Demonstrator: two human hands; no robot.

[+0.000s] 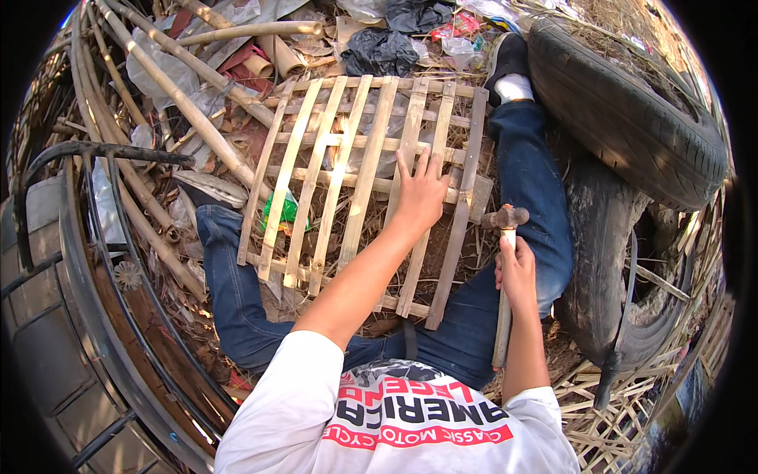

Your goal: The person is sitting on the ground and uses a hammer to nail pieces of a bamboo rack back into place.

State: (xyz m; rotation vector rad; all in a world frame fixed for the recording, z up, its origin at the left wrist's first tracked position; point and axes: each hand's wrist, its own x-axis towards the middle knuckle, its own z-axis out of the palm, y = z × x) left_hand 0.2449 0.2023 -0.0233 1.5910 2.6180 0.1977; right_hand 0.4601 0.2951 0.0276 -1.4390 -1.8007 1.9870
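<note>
A lattice panel of flat bamboo slats point(365, 182) lies on the ground between my outstretched legs, its long slats crossing several thinner crosspieces. My left hand point(422, 196) rests on its right part, fingers spread over a slat near a crosspiece. My right hand point(517, 272) is closed round the wooden handle of a hammer point(504, 218), held upright over my right thigh with its rusty metal head at the top. The hammer head is to the right of the panel's edge, apart from it. A small wooden block point(480, 197) shows under the panel's right edge.
Worn tyres point(624, 118) lie to my right, beside my leg. Long bamboo poles point(181, 95) stretch across the left. A black metal frame point(79, 229) stands at far left. Plastic litter, including a black bag point(380, 54) and a green wrapper point(280, 208), covers the ground.
</note>
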